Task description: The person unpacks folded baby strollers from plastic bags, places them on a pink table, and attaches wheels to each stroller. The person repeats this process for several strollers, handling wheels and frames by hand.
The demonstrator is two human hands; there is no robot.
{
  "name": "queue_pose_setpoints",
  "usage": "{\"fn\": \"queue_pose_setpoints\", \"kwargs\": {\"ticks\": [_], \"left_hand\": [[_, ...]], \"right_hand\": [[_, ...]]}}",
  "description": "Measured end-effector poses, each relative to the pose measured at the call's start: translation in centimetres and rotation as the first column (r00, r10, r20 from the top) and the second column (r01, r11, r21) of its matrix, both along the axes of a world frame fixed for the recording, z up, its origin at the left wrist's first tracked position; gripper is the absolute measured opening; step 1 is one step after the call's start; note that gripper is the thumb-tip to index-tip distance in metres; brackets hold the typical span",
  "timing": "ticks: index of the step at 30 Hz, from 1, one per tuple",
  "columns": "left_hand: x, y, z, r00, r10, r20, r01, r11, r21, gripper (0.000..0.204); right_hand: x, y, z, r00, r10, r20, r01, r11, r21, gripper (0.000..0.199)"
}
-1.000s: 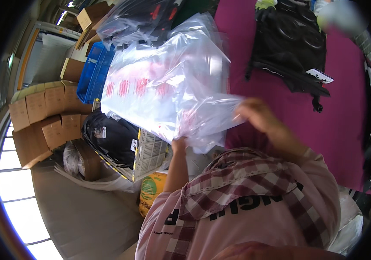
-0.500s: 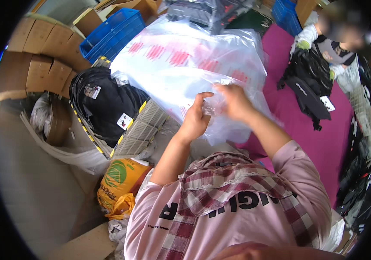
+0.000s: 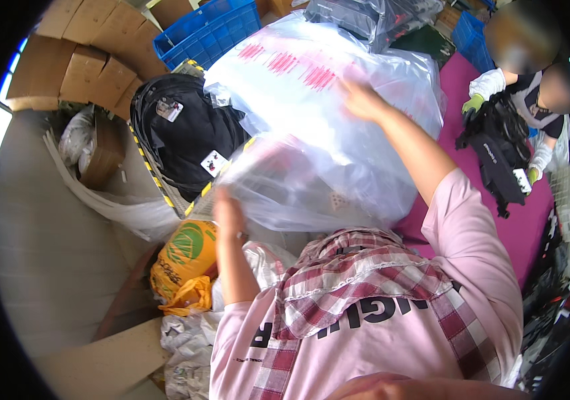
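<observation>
A large clear plastic bag point(image 3: 312, 127) with red print lies spread over the magenta table point(image 3: 458, 80) in front of me. My left hand point(image 3: 227, 212) grips the bag's near left edge, low by my chest. My right hand point(image 3: 358, 100) is stretched forward and pinches the bag's upper part. The bag is pulled wide between the two hands. A black backpack point(image 3: 185, 137) with white tags lies just left of the bag.
A co-worker in white and green gloves point(image 3: 482, 90) handles another black backpack point(image 3: 498, 157) at the table's right. Blue crates point(image 3: 208, 30) and cardboard boxes point(image 3: 85, 70) stand at the back left. An orange sack point(image 3: 182, 257) and crumpled plastic lie below left.
My hands were close together at the bag's middle; now they have moved apart, the left down toward me, the right forward, spreading the bag. The view has swung right.
</observation>
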State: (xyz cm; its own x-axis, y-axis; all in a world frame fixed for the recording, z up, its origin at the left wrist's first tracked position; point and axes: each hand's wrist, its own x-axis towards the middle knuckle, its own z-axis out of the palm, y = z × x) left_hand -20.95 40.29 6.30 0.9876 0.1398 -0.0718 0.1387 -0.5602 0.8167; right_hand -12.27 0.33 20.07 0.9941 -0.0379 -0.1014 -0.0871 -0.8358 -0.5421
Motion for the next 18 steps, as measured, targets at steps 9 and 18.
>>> {"fn": "queue_pose_setpoints", "kwargs": {"ticks": [9, 18], "left_hand": [[2.1, 0.4, 9.6, 0.979, 0.003, 0.204, -0.078, 0.929, 0.363, 0.022], [6.0, -20.6, 16.6, 0.819, -0.375, 0.434, 0.564, 0.664, -0.49, 0.055]], "right_hand": [[-1.5, 2.0, 0.0, 0.826, 0.437, 0.356, -0.369, 0.897, -0.245, 0.046], [-6.4, -11.6, 7.9, 0.246, -0.266, 0.932, 0.253, 0.946, 0.203, 0.051]]}}
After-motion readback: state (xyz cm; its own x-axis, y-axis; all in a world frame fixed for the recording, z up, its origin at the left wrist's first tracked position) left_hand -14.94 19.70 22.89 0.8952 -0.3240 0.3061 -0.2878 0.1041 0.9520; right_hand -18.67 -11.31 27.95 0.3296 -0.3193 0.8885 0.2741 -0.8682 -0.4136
